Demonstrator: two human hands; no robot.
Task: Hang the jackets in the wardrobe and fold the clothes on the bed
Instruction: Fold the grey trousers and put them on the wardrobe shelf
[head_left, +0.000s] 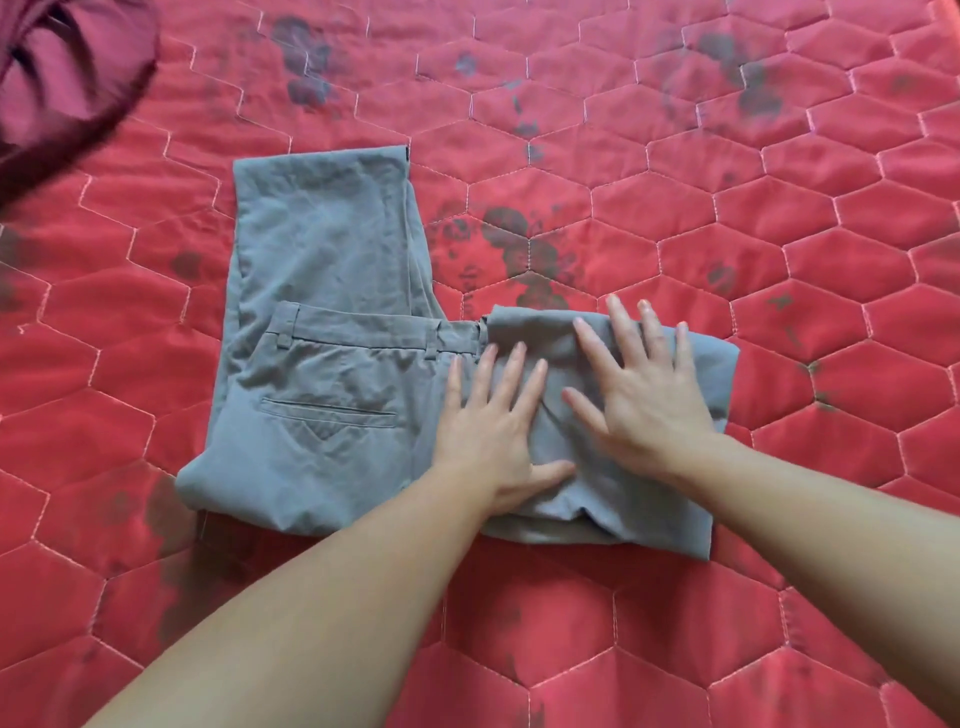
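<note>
Nearest us, both bare forearms reached in from the lower edge. Our left hand (491, 431) lay flat on the grey trousers (322, 364), fingers straight and spread wide, thumb stretched out sideways toward the right hand along the lower fold. Our right hand (641, 384) pressed flat just beside it, fingers also straight and fanned wide, holding nothing, palm down on the cloth.

Under both palms lay the folded-over part of the trousers, a doubled thickness; its far edge sat just past the right fingertips. Off the left hand's little-finger side lay the seat of the trousers: the waistband with belt loops level with the left fingertips, and a welt back pocket nearer, beside the knuckles. Beyond the left fingertips, and to that same side, the legs ran away from us, lying flat.

The trousers lay on a red quilted bedspread (779, 218) stitched in hexagons, with dark printed flowers. Far beyond the fingers, at the left corner, a maroon garment (67, 73) lay bunched.
</note>
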